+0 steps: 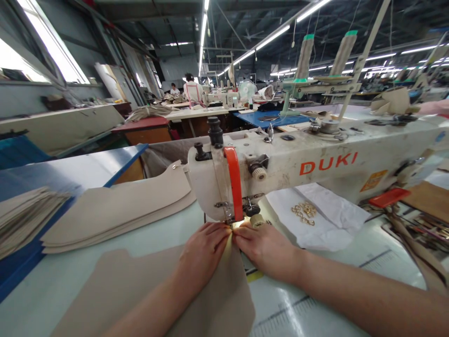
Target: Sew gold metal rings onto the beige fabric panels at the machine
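A flat beige fabric panel (220, 290) lies under the needle area of a white sewing machine (280, 159). My left hand (205, 248) rests on the panel, its fingers bunched and closed at the edge just left of the presser foot (230, 225). From the other side my right hand (263, 245) meets it, fingers pressed together at the same edge beneath the machine head. Both sets of fingertips nearly touch, and they hide whatever small part lies between them. A lamp glow lights that spot.
Stacked beige panels (119, 210) lie left of the machine head, with another pile (28, 215) farther left. Gold metal rings (304, 213) sit on white paper (328, 229) to the right. Thread cones (304, 58) stand behind. People (192, 91) work in the background.
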`<state>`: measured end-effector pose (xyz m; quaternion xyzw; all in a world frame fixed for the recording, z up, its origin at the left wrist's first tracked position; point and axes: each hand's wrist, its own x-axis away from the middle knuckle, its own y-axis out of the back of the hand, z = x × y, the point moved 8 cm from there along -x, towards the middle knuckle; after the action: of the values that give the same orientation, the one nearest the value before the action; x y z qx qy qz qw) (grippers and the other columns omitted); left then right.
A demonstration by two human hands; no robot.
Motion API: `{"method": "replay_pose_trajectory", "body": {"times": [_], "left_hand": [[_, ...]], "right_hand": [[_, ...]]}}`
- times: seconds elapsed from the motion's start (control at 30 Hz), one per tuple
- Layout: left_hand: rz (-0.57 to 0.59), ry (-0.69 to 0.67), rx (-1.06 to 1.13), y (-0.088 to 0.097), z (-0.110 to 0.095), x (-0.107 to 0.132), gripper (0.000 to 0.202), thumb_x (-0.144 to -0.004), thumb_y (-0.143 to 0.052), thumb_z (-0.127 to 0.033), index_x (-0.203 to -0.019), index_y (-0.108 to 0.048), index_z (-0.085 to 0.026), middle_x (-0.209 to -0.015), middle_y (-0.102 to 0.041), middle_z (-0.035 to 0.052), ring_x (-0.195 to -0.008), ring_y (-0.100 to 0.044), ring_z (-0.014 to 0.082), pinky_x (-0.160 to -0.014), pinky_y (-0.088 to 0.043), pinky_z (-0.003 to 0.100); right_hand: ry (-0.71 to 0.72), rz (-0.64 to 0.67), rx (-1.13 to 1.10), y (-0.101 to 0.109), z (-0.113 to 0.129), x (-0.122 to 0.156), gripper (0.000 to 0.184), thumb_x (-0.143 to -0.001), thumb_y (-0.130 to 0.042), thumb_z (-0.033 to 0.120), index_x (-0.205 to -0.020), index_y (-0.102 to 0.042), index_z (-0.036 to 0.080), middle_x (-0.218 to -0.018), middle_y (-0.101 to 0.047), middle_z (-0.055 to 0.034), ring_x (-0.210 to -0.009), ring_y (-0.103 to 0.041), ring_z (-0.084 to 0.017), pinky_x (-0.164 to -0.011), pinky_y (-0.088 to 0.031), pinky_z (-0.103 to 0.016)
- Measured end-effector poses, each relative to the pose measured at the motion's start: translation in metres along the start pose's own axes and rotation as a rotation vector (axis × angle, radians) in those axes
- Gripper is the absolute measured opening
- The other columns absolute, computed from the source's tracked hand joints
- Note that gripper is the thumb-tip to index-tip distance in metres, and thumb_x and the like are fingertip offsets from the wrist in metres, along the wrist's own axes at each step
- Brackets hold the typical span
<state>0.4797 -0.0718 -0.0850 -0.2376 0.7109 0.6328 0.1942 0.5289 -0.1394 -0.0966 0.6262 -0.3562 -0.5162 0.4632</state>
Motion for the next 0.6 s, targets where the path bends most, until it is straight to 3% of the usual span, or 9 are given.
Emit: {"method": "replay_pose_trajectory", "body": {"times": [0.4, 0.5, 0.6], "left_hand": [[0.053, 0.077, 0.024, 0.000, 0.001, 0.001, 0.024, -0.088, -0.045, -0.019, -0.085, -0.069, -0.017, -0.087, -0.072, 0.0057, -0.083, -0.065, 0.0187, -0.079, -0.055, 0.033], [0.084, 0.090, 0.030, 0.001, 0.000, 0.005, 0.026, -0.089, -0.044, -0.020, -0.092, -0.069, -0.017, -0.094, -0.072, 0.0071, -0.090, -0.064, 0.0194, -0.084, -0.054, 0.034], [0.126, 0.109, 0.020, 0.001, -0.002, 0.010, 0.029, -0.089, -0.041, -0.023, -0.101, -0.067, -0.016, -0.103, -0.070, 0.0079, -0.098, -0.063, 0.0197, -0.090, -0.052, 0.036]], "right_hand": [[0.006, -0.067, -0.014, 0.004, 0.003, 0.008, 0.010, -0.087, -0.056, 0.012, -0.096, -0.060, 0.011, -0.101, -0.065, -0.0103, -0.096, -0.058, -0.022, -0.079, -0.047, -0.034], [0.060, -0.103, -0.055, 0.009, 0.009, 0.013, 0.011, -0.091, -0.051, 0.015, -0.095, -0.061, 0.013, -0.102, -0.065, -0.0086, -0.098, -0.057, -0.020, -0.087, -0.045, -0.033], [0.088, -0.059, -0.095, 0.008, 0.012, 0.016, 0.012, -0.092, -0.051, 0.018, -0.097, -0.061, 0.013, -0.103, -0.065, -0.0072, -0.101, -0.056, -0.018, -0.090, -0.043, -0.030]]}}
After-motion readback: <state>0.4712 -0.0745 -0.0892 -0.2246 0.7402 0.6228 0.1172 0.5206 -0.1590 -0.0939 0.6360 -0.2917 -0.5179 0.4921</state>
